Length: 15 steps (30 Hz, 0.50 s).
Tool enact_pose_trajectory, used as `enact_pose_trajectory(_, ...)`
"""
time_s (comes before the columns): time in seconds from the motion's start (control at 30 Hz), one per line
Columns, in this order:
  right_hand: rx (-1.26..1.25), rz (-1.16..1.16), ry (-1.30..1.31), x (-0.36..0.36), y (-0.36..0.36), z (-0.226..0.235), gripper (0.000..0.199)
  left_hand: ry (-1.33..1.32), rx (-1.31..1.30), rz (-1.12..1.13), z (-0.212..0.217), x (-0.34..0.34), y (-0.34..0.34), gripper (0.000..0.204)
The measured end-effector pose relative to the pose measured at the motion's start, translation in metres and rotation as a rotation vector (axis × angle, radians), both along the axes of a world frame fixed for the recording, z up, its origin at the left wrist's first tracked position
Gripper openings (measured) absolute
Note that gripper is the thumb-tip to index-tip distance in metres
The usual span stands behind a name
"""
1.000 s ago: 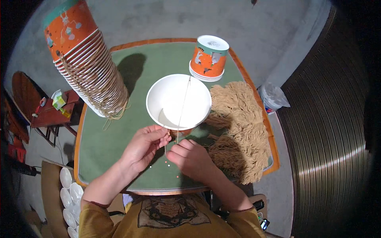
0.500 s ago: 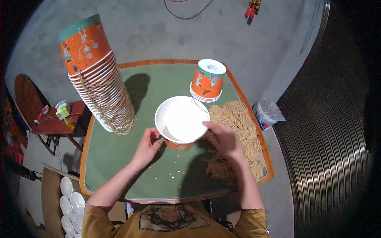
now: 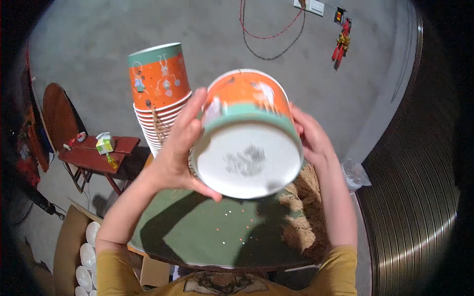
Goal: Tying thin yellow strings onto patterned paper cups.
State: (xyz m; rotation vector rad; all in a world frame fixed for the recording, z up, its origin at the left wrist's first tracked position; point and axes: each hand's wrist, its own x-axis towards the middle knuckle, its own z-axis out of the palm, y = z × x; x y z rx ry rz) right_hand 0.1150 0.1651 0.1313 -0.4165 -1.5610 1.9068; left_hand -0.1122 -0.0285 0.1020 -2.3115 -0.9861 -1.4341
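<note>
A paper bucket point(image 3: 247, 158), orange with a green band and printed figures, is tipped up above the table so its white bottom faces me. My left hand point(image 3: 182, 143) grips its left side, thumb under the bottom rim and fingers up along the wall. Round the right side, my right hand point(image 3: 313, 135) holds on with bent fingers. Behind the left hand rises a tall stack of matching buckets point(image 3: 160, 79) with strands of brown cord hanging on it. A bundle of tan cord point(image 3: 301, 222) lies on the table under my right forearm, partly hidden.
Small white and orange dots point(image 3: 242, 240) are scattered on the green tabletop point(image 3: 202, 237). A red bench point(image 3: 94, 153) bearing a tissue pack stands at left. White round containers point(image 3: 89, 256) fill a cardboard box at lower left. A ribbed metal shutter point(image 3: 414, 172) borders the right.
The bucket has been lifted off the table and tilted, its opening turned away and its bottom toward me. Both hands rose with it. The view has shifted upward; the smaller upside-down stack is now hidden.
</note>
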Motion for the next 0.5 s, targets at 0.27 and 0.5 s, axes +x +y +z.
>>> enact_pose_trajectory(0.27, 0.144, 0.160, 0.160, -0.112, -0.017, 0.113, 0.017, 0.262, 0.534, 0.222, 0.124, -0.101, -0.018, 0.144)
enact_pose_trajectory(0.5, 0.335, 0.364, 0.291, -0.195, -0.007, 0.126, 0.033, -0.260, 0.329, 0.410, 0.169, -0.154, -0.001, 0.103)
